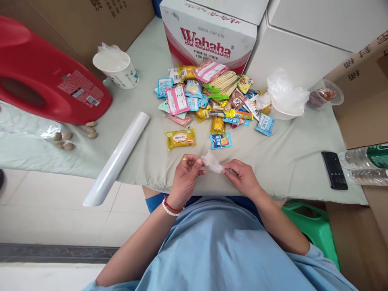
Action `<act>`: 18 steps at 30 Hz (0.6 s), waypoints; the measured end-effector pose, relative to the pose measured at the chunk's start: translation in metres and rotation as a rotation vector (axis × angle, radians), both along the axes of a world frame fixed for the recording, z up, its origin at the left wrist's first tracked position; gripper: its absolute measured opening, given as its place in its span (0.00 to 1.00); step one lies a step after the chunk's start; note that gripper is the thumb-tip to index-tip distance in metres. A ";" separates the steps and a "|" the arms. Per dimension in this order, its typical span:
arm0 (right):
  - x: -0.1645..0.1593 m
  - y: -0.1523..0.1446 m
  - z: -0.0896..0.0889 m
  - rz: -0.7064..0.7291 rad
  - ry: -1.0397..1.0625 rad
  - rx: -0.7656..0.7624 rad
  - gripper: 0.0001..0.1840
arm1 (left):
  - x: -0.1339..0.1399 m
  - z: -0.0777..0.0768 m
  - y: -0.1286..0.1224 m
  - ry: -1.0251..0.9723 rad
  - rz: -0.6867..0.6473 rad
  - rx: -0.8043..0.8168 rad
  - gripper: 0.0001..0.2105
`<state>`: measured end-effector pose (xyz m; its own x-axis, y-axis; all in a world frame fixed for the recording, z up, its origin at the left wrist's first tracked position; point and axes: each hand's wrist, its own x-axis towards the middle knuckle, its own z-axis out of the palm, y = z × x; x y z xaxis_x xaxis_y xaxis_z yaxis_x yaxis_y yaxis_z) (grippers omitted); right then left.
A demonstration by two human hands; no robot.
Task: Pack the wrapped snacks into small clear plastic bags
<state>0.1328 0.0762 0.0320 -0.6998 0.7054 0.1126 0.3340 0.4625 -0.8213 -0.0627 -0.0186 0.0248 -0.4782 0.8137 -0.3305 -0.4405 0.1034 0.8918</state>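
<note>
A small crumpled translucent plastic bag (213, 162) is stretched between my hands, just above the near edge of the cloth-covered table. My left hand (187, 173) pinches its left end between thumb and fingers. At the other end, my right hand (241, 176) grips it with the fingertips. Just beyond lie a yellow snack packet (180, 139) and a small blue snack packet (220, 140). Behind them is a heap of mixed snack packets (209, 101), with a bundle of thin sticks (223, 84) in green-edged wrapping on top.
A white plastic roll (117, 159) juts over the front edge at left. Farther left are a red jug (51, 76), a paper cup (117, 68) and several brown nuts. A Wahaha carton (209, 38), a bowl with plastic bags (286, 95), a phone (334, 170) and bottles (368, 157) are also there.
</note>
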 end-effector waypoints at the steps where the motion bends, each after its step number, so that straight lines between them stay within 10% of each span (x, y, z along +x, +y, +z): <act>1: -0.002 -0.001 -0.002 -0.046 0.005 -0.038 0.09 | 0.001 0.001 0.000 0.033 0.019 -0.024 0.24; 11: -0.003 -0.004 -0.001 -0.137 0.211 -0.658 0.22 | 0.013 -0.006 0.008 0.051 -0.194 -0.051 0.20; 18: 0.032 0.010 -0.014 -0.427 0.386 -0.771 0.25 | -0.005 -0.004 -0.007 0.009 -0.209 -0.126 0.22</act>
